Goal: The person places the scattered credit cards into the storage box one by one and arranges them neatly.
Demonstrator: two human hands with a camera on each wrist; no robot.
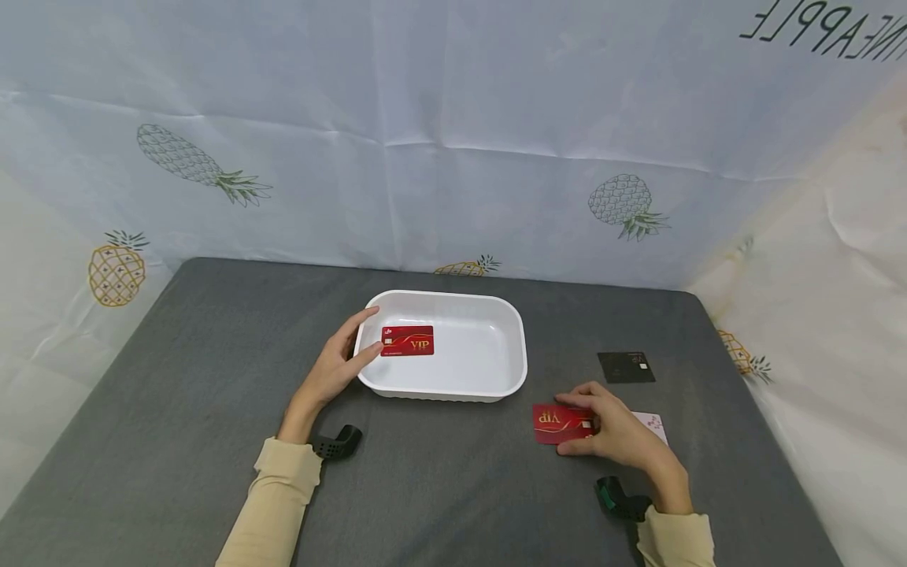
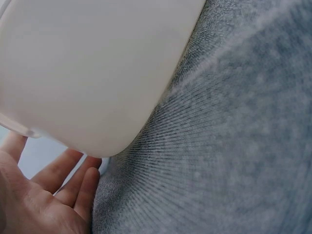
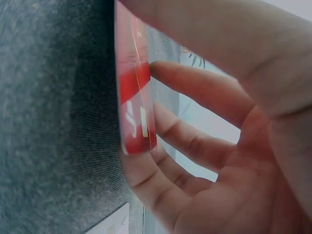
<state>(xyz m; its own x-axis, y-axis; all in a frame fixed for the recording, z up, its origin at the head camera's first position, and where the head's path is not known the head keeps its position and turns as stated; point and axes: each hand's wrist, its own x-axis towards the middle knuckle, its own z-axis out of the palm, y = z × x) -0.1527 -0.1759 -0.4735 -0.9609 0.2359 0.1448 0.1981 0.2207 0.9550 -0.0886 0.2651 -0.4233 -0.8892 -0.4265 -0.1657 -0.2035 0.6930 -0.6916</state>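
My left hand (image 1: 331,372) holds the left end of a white rectangular tray (image 1: 476,354), its thumb reaching over the rim. In the left wrist view, the other fingers lie along the tray's outer wall. Inside the tray, at the left, lies a red VIP card (image 1: 407,341). To the right of the tray, my right hand (image 1: 618,425) grips a second red VIP card (image 1: 556,424) by its edges, thumb on the near side and fingers on the far side. The right wrist view shows this card (image 3: 134,109) edge-on, close over the cloth.
A black card (image 1: 627,367) lies on the grey table cloth (image 1: 453,472) beyond my right hand. Partly hidden behind that hand is a white card (image 1: 652,424) with a pink pattern. A pale curtain (image 1: 425,197) printed with pineapples hangs along the table's back edge.
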